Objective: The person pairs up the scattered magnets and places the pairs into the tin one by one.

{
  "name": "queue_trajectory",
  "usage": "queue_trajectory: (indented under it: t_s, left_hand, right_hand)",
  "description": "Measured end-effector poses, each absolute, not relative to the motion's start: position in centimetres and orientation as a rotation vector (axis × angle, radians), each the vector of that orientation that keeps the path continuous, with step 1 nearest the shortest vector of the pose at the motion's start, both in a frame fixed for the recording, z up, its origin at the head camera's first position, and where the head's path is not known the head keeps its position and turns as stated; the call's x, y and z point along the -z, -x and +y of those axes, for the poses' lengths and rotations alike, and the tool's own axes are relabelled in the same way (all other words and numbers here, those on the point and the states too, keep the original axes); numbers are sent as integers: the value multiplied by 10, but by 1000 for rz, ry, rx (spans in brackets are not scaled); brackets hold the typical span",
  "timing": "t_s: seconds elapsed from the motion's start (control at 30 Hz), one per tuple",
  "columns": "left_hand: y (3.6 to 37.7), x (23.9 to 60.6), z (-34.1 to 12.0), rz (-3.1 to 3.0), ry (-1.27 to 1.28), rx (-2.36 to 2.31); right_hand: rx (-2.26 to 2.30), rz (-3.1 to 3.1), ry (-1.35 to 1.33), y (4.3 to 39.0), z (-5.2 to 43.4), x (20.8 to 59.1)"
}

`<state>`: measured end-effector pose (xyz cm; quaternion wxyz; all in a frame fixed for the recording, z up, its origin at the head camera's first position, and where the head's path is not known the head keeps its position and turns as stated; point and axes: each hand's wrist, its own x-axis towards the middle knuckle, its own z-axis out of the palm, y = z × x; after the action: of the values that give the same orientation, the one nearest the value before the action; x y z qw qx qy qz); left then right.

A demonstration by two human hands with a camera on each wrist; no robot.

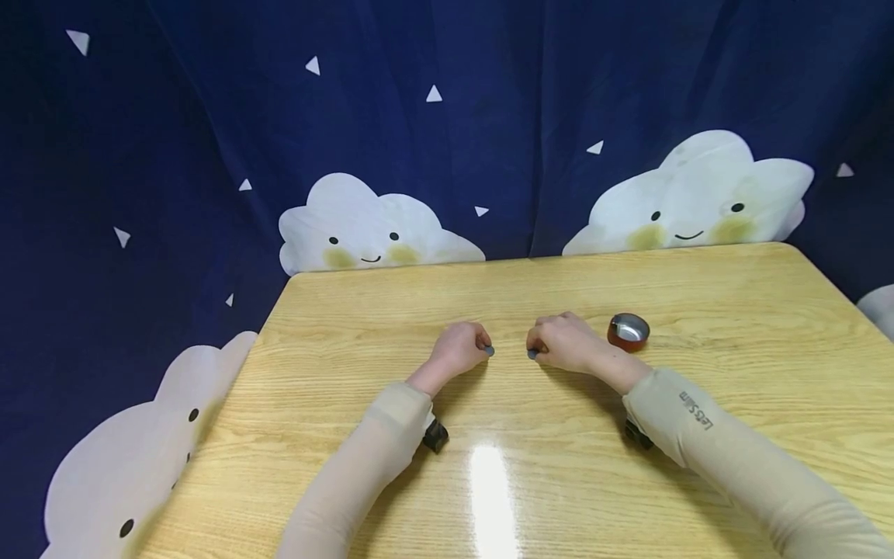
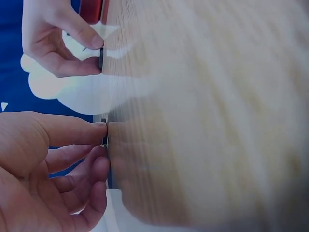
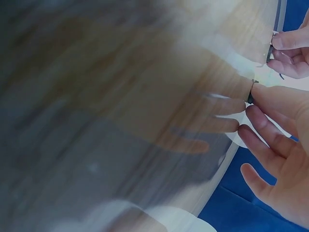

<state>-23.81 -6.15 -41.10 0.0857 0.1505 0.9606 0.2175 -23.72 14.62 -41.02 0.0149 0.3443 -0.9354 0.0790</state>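
Note:
Just left of the table's middle, my left hand [image 1: 459,347] pinches a small flat grey disc [image 1: 489,351] between thumb and finger. Facing it across a short gap, my right hand [image 1: 564,341] grips a similar grey disc [image 1: 533,355]. In the left wrist view, the left disc [image 2: 104,131] stands edge-on at the tabletop, and the right one [image 2: 101,59] is upright too. From the right wrist view, thumb and fingertip hold the right disc [image 3: 250,93] close against the wood, other fingers loosely bent. A small red round container [image 1: 628,332] with a silvery inside sits beyond the right wrist.
The light wooden table [image 1: 335,326] stretches under both arms and shines with a bright reflection near the front. Behind it hangs a dark blue curtain [image 1: 489,155] with white clouds and triangles. A black wrist device [image 1: 435,435] hangs beneath the left forearm.

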Motion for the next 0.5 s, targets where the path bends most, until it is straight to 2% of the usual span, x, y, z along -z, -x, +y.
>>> queue_trajectory:
  t_s: [0.5]
  left_hand:
    - [237, 411, -54, 2856, -514, -688]
  right_hand:
    - [-267, -2925, -1044, 237, 143, 409]
